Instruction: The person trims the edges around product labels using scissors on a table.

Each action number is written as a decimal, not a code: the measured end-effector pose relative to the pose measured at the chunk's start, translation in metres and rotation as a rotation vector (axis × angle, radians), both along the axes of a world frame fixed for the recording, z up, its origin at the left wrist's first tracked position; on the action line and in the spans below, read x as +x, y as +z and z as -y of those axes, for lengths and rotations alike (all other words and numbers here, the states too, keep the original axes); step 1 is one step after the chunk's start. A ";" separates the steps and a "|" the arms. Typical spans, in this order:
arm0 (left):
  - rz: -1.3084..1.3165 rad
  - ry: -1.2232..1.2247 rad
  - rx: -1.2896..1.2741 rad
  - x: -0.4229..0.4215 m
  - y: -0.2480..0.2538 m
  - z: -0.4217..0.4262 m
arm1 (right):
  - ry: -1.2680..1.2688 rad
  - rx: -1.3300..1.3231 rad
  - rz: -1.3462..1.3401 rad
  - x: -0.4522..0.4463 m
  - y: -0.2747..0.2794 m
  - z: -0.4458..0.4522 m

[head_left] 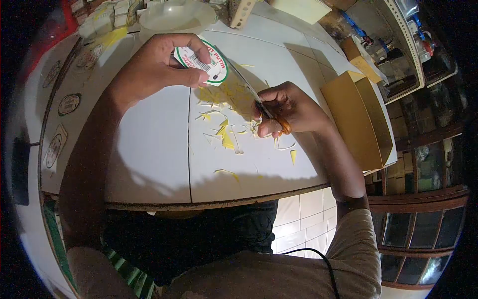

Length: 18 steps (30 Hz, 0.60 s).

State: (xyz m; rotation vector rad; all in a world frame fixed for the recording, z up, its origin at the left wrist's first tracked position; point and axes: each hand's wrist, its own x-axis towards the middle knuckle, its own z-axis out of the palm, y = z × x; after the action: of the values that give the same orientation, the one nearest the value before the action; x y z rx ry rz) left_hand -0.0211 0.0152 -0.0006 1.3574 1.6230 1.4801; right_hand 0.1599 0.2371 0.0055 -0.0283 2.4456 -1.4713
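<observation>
Between the thumb and fingers of my left hand [172, 65] is a white oval label [217, 68] with a green border, red lettering and a barcode. My right hand [294, 107] grips a pair of scissors [247, 85] by its orange-brown handles. The blades point up and left, reaching along the label's right edge; whether they touch it I cannot tell. Under the hands, yellow and white paper scraps [226, 137] lie scattered over the white tabletop [149, 144].
An open cardboard box [353, 119] stands at the table's right edge. A translucent bowl [178, 17] sits at the back. Several oval labels [69, 104] lie along the left side. Shelves with glass panes [416, 219] are at the right.
</observation>
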 end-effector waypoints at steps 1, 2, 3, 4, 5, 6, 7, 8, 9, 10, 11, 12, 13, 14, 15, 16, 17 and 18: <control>0.015 -0.011 -0.016 0.000 0.001 0.000 | 0.001 0.001 0.000 0.000 -0.001 0.000; 0.030 -0.021 -0.032 0.000 0.001 0.001 | -0.002 -0.010 0.014 0.000 -0.003 -0.001; 0.031 -0.020 -0.032 0.000 0.000 0.001 | -0.006 -0.021 0.027 0.000 -0.003 -0.001; 0.020 -0.015 -0.032 0.000 0.000 0.001 | -0.005 -0.020 0.027 0.000 -0.001 0.000; 0.009 -0.011 -0.032 -0.001 -0.001 0.001 | -0.017 -0.024 0.060 0.000 0.002 0.002; 0.009 -0.011 -0.031 -0.001 -0.001 0.001 | -0.030 -0.028 0.094 0.000 0.004 0.004; 0.013 -0.004 -0.054 -0.001 0.000 0.001 | -0.030 -0.028 0.093 0.000 0.004 0.004; 0.016 0.002 -0.078 -0.001 0.001 0.001 | -0.034 -0.022 0.117 0.000 0.004 0.003; 0.013 0.002 -0.077 -0.001 0.001 0.001 | -0.037 -0.016 0.140 -0.001 0.003 0.003; 0.037 0.007 -0.060 -0.001 0.000 0.000 | -0.037 -0.016 0.136 -0.002 -0.003 0.002; 0.059 0.012 -0.043 0.000 0.000 0.000 | 0.004 -0.174 0.052 -0.002 -0.015 0.001; 0.052 0.011 -0.044 0.000 0.000 0.000 | 0.046 -0.331 -0.034 -0.003 -0.020 0.001; 0.054 -0.001 -0.039 0.000 0.000 0.001 | 0.046 -0.331 -0.042 -0.003 -0.019 0.001; 0.057 -0.012 -0.034 0.000 -0.001 0.001 | 0.054 -0.343 -0.039 -0.003 -0.017 0.000; 0.049 -0.014 -0.036 -0.001 -0.003 0.000 | 0.061 -0.356 -0.034 -0.003 -0.015 0.000; 0.047 -0.042 -0.012 -0.002 -0.005 -0.001 | 0.061 -0.358 -0.043 -0.003 -0.014 0.000; 0.044 -0.071 0.011 -0.002 -0.006 -0.001 | 0.044 -0.348 -0.017 -0.002 -0.014 0.000; 0.035 -0.075 0.007 0.000 -0.004 -0.001 | 0.026 -0.339 0.007 -0.001 -0.013 -0.001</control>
State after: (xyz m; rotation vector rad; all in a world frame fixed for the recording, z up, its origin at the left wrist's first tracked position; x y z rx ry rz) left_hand -0.0207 0.0165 -0.0043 1.3742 1.5300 1.4589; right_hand 0.1586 0.2378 -0.0075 -0.1235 2.1529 -1.8518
